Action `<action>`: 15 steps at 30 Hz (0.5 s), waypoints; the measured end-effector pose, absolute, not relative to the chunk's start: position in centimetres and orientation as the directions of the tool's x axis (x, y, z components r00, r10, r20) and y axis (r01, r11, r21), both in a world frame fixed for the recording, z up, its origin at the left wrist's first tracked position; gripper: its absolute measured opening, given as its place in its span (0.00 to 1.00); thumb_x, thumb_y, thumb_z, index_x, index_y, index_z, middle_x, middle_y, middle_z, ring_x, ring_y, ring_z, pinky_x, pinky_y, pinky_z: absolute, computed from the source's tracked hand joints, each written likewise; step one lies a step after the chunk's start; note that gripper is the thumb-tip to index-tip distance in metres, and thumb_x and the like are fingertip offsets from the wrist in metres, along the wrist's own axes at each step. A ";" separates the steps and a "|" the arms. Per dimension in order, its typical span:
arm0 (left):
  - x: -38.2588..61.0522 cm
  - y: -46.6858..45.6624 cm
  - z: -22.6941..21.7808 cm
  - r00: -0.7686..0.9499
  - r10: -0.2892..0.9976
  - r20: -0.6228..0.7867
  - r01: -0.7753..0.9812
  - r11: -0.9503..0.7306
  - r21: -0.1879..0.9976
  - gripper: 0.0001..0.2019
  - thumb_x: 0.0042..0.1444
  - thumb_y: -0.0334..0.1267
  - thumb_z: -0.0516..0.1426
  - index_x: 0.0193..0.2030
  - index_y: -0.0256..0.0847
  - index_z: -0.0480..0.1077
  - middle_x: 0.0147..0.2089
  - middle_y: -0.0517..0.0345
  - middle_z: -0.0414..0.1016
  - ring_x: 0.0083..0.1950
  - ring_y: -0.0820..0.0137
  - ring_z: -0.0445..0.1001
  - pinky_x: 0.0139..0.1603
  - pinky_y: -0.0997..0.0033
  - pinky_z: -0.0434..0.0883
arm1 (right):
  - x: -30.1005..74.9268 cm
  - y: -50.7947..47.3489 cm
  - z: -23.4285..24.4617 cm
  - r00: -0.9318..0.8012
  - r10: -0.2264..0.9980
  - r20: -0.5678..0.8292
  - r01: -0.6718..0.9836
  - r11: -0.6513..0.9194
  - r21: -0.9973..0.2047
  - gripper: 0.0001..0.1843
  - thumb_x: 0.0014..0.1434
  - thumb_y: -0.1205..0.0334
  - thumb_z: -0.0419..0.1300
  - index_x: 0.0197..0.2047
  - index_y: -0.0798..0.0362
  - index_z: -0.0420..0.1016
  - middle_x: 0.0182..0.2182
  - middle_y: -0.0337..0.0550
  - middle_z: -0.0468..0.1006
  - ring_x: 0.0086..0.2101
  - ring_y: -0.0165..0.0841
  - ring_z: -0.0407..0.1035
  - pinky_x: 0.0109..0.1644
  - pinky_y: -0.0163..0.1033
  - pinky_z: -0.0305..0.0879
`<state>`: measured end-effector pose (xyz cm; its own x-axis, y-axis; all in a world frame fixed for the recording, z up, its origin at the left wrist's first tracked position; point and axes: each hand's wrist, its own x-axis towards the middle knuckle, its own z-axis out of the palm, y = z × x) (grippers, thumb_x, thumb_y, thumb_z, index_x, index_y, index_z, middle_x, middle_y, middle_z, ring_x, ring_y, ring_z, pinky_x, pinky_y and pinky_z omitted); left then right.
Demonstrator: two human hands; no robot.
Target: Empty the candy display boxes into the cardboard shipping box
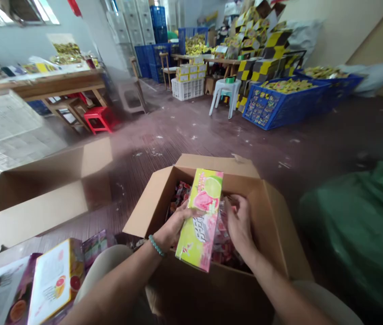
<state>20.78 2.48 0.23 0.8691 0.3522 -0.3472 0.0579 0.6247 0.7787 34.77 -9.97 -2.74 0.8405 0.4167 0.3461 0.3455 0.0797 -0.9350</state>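
An open cardboard box [279,216] stands between my knees, full of small red and pink packets [223,250]. My left hand [174,225], with a bead bracelet at the wrist, grips a green and pink carton [201,216] that stands upright over the box. My right hand [240,223] reaches down among the packets with its fingers curled; what they hold is hidden.
A second, larger cardboard box [39,194] lies open at the left. Printed cartons [54,280] stand at the lower left. A green sack [357,225] lies at the right. Farther off are a red stool [100,118], a white stool [225,92], blue crates [286,101] and tables.
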 end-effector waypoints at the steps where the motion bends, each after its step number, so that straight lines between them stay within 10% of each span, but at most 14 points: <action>1: 20.8 2.8 0.2 0.851 0.403 -0.336 0.045 0.581 0.813 0.41 0.40 0.36 0.70 0.65 0.34 0.67 0.41 0.48 0.83 0.31 0.63 0.79 0.36 0.64 0.76 | 34.7 -10.1 -2.0 0.722 0.398 0.566 0.607 0.031 -0.794 0.18 0.67 0.47 0.60 0.50 0.51 0.71 0.49 0.53 0.75 0.51 0.45 0.69 0.57 0.52 0.65; 3: 20.7 3.5 0.1 0.834 0.463 -0.300 0.055 0.471 0.880 0.45 0.41 0.33 0.68 0.70 0.37 0.63 0.40 0.53 0.82 0.29 0.65 0.77 0.33 0.66 0.74 | 34.3 -10.5 -0.8 0.305 0.540 0.785 0.919 0.049 -0.390 0.14 0.72 0.56 0.56 0.55 0.53 0.70 0.53 0.54 0.74 0.56 0.45 0.65 0.62 0.53 0.58; 5: 20.5 3.9 -0.2 0.824 0.487 -0.289 0.091 0.389 0.917 0.48 0.41 0.31 0.66 0.73 0.39 0.60 0.38 0.56 0.82 0.29 0.67 0.76 0.32 0.69 0.72 | 33.6 -10.7 -0.1 -0.002 0.734 0.679 0.978 0.142 -0.151 0.12 0.72 0.59 0.56 0.56 0.55 0.70 0.52 0.53 0.75 0.57 0.46 0.64 0.63 0.52 0.55; 12: 19.6 4.4 -0.4 0.750 0.541 -0.380 0.308 0.224 0.925 0.54 0.36 0.27 0.68 0.75 0.35 0.59 0.32 0.60 0.80 0.27 0.69 0.73 0.29 0.72 0.68 | 32.0 -10.7 -0.9 -0.180 0.926 0.333 0.979 0.202 -0.032 0.23 0.59 0.42 0.71 0.35 0.55 0.75 0.39 0.47 0.76 0.44 0.44 0.66 0.55 0.51 0.57; 15: 19.6 4.7 -0.5 0.789 0.499 -0.357 0.277 0.230 0.933 0.50 0.37 0.28 0.69 0.73 0.34 0.63 0.30 0.60 0.80 0.27 0.67 0.74 0.30 0.71 0.70 | 32.3 -11.3 -0.9 -0.248 0.910 0.331 0.960 0.276 -0.039 0.14 0.67 0.55 0.65 0.32 0.54 0.74 0.32 0.43 0.74 0.38 0.39 0.65 0.50 0.47 0.56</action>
<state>19.63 4.74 -0.46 0.7894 0.4991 -0.3573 0.2769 0.2300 0.9330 32.34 -11.29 -0.91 -0.2481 0.9105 0.3309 0.9605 0.2757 -0.0386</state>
